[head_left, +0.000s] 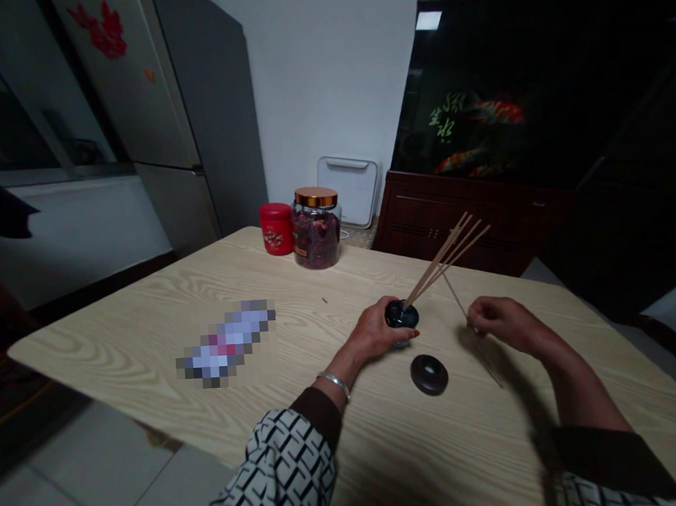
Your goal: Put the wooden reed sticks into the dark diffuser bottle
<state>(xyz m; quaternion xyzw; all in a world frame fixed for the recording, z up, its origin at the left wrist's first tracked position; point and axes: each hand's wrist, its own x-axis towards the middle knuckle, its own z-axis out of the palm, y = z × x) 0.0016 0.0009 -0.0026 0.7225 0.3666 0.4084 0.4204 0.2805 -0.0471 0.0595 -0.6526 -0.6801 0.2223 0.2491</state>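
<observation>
Left forearm point(345, 367) reaches in from lower centre, wrist bent, with a silver bangle point(333, 385) at the wrist and a black-and-white patterned sleeve point(271, 471) above a dark cuff. Left hand point(374, 331) wraps a squat black bottle point(402, 315) from its left side, grip closed around the body, fingers point(397, 335) across the front. The bottle sits at centre table, at or just above the surface; contact is hidden by the hand. Bundle of thin wooden reed sticks point(447, 258) stands in its neck, tilted up and right. Right hand point(503, 323) is out to the right, well clear of the bottle, wrist raised, fingertips point(473, 322) pinched narrow on a single reed stick point(482, 355), which angles down across the table. Dark ring-shaped disc point(429, 375) with a centre hole lies flat between the hands, just below the bottle, touching neither. Wood-grain table point(120, 350) also carries a pixelated packet point(226, 344), contents unreadable. Far corner: red tin point(276, 228), label too small to read, beside a glass jar of dried rose petals point(317, 235) with a gold lid. Fridge point(181, 117) stands behind at left, koi aquarium point(468, 130) at right.
</observation>
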